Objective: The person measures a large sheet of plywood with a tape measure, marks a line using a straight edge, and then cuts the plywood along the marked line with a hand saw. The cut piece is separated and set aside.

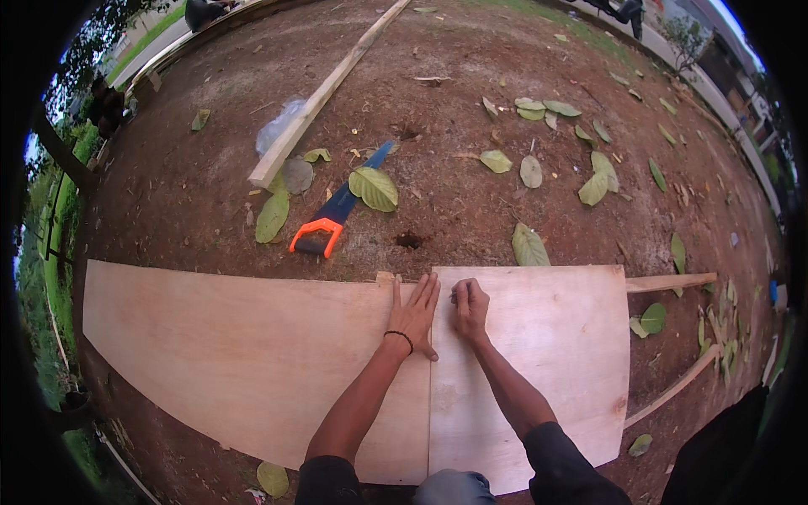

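Observation:
Two pale plywood sheets lie side by side on the ground, meeting along a seam in front of me. My left hand (412, 318), with a dark beaded bracelet at the wrist, presses flat near the far end of the seam, fingers stretched out and pointing away. It rests on the left plywood sheet (252, 337), its thumb reaching the seam. Just right of the seam, my right hand (470, 308) is closed above the right plywood sheet (539, 362). A small dark thing shows at its fingertips, too small to name.
Beyond the sheets lies a handsaw (341, 202) with an orange and black handle, partly covered by a leaf (374, 189). A long wooden batten (328, 88) rests past it, beside a clear plastic bag (278, 126). Two wood strips (673, 283) jut out at right.

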Available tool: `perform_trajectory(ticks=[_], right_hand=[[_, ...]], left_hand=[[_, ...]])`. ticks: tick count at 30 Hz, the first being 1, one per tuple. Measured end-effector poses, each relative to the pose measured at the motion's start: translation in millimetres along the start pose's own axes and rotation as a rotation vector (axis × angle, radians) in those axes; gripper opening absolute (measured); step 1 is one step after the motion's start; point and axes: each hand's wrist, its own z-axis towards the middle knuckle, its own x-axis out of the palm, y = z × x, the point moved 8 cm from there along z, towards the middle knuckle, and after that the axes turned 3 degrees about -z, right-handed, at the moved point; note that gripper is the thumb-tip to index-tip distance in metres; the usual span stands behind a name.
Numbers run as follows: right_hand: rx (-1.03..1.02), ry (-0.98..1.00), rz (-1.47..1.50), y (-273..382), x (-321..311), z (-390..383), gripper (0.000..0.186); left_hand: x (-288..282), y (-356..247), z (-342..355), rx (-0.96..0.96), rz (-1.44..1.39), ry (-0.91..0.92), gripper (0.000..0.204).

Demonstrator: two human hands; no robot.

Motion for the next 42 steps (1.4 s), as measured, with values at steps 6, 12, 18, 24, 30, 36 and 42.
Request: perform_trajectory(ticks=[6,12,18,24,30,36,42], right_hand=[[0.133,-0.184,0.184,7,-23,-22,0.030],[0.425,0.000,0.384,-4,-61,-189,0.032],[0.679,0.232,0.479,-4,-81,-246,0.033],[0.820,0.552,0.283,-11,-72,-230,0.034],[0.954,0.651,0.218,-18,-62,-216,0.035],[0.943,0.664,0.158,-17,-63,-208,0.037],[0.939,0.647,0.135,-10,-59,-208,0.038]], left_hand=[[-11,-9,1,-0.067,0.012,0.130,0.164],[-14,0,3,-0.138,-0.007,0.172,0.166],[-10,-6,-1,-0.141,-0.085,0.254,0.163],[-1,-7,9,-0.145,-0.079,0.227,0.164],[10,1,19,-0.186,-0.079,0.277,0.168],[11,2,22,-0.180,-0.050,0.269,0.170],[4,5,23,-0.178,-0.066,0.319,0.157]])
